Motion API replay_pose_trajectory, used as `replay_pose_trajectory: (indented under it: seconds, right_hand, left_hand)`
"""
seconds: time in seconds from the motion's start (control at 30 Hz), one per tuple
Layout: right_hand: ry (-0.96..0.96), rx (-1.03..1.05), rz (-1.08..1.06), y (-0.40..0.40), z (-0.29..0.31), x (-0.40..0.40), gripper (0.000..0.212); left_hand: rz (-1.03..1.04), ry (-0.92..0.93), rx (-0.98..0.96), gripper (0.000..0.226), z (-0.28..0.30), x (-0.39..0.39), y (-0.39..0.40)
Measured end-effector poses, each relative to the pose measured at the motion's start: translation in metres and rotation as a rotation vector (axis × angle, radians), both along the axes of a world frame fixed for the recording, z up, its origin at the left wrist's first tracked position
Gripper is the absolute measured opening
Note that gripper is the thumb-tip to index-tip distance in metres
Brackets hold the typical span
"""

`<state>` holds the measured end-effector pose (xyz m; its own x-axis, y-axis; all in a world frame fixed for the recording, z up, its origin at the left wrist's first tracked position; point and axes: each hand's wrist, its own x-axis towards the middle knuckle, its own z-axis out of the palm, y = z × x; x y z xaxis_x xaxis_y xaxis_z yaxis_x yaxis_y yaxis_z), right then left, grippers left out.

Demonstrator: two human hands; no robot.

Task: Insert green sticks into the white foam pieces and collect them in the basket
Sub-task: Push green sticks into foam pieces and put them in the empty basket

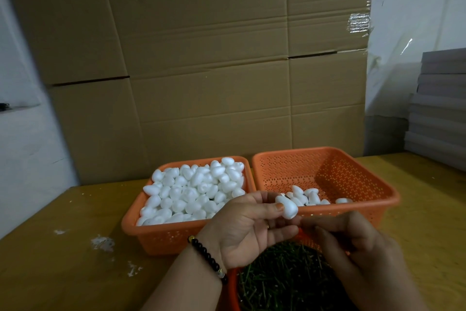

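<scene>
The left hand (248, 228) pinches a white foam piece (287, 206) between thumb and fingertips, held up in front of the near rim of the right basket (373, 185). The right hand (353, 240) comes in from the right with its fingers curled together toward the foam; it probably pinches a stick, but no stick shows between the fingers, so what that grip is clamped on cannot be told.

Below both hands sits a tub of green sticks (282, 275). The left basket (161, 237) is heaped with bare foam, while the right basket holds only a few finished pieces (310, 197) near its front wall. Both baskets stand on the bench (63, 255), where white crumbs (102, 244) lie scattered to the left.

Judging from here, the main risk is the push itself. The foam is light, rounded and held only by fingertips, so a stick that meets it off-centre could skid along the surface, or break out through the side. Squeezing harder to steady it may dent or crumble it, and the crumbs suggest this stuff sheds easily. A slip could also drop the piece into the sticks below, or into the wrong basket.
</scene>
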<state>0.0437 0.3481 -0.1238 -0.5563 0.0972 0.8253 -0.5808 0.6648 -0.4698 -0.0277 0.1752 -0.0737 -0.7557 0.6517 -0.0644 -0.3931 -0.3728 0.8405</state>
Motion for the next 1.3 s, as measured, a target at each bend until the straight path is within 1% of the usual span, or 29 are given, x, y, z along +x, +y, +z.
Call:
replay_pose_trajectory:
  seconds: [0.03,0.07,0.13,0.17,0.23,0.3,0.37,0.43,0.5,0.6,0.77,0.87,1.03,1.17,1.27,1.3]
  right_hand:
    - [0.001,-0.032,-0.004,0.001,0.001,0.000,0.029]
    - [0.007,-0.052,-0.013,0.002,0.002,0.000,0.029]
    - [0.007,-0.027,-0.059,0.002,0.005,0.001,0.027]
    - [-0.008,0.000,-0.076,0.001,0.008,0.001,0.030]
    - [-0.026,0.019,-0.058,0.001,0.008,0.001,0.035]
    - [-0.020,-0.034,-0.024,0.002,0.006,0.001,0.036]
    - [0.000,-0.079,-0.030,0.003,0.005,0.001,0.031]
    - [0.000,-0.048,-0.033,0.002,0.006,0.002,0.022]
    - [-0.007,-0.021,-0.005,0.001,0.007,0.002,0.018]
    - [0.002,-0.010,0.019,0.001,0.004,0.001,0.020]
    - [0.003,-0.013,-0.006,0.004,0.003,-0.001,0.024]
    - [0.003,-0.016,-0.031,0.005,0.002,-0.004,0.031]
    - [0.063,0.000,-0.032,0.006,0.003,-0.006,0.017]
    - [0.068,-0.002,-0.046,0.005,0.002,-0.006,0.020]
    - [0.058,-0.040,-0.034,0.004,0.000,-0.006,0.029]
    - [0.059,-0.052,-0.029,0.004,0.000,-0.006,0.029]
  left_hand:
    - [-0.002,-0.016,0.010,0.031,0.000,0.000,0.001]
    - [-0.006,-0.031,0.019,0.030,-0.001,0.000,0.001]
    - [-0.020,-0.054,0.030,0.026,-0.001,0.001,0.003]
    - [-0.028,-0.061,0.030,0.025,-0.002,0.001,0.003]
    - [-0.042,-0.070,0.029,0.023,-0.002,0.001,0.004]
    - [-0.049,-0.075,0.025,0.023,-0.002,0.002,0.005]
    - [-0.050,-0.078,0.017,0.024,-0.002,0.002,0.006]
    - [-0.041,-0.077,0.008,0.024,-0.003,0.002,0.007]
    - [-0.035,-0.071,0.005,0.024,-0.003,0.003,0.008]
    - [-0.034,-0.064,0.015,0.023,-0.004,0.003,0.008]
    - [-0.026,-0.058,0.014,0.022,-0.004,0.003,0.008]
    - [-0.017,-0.055,0.017,0.026,-0.004,0.004,0.009]
    - [-0.015,-0.028,0.002,0.025,-0.004,0.006,0.010]
    - [-0.033,-0.004,-0.036,0.026,-0.004,0.009,0.012]
    - [-0.035,0.001,-0.055,0.030,-0.005,0.009,0.013]
    - [-0.034,-0.001,-0.054,0.030,-0.005,0.009,0.013]
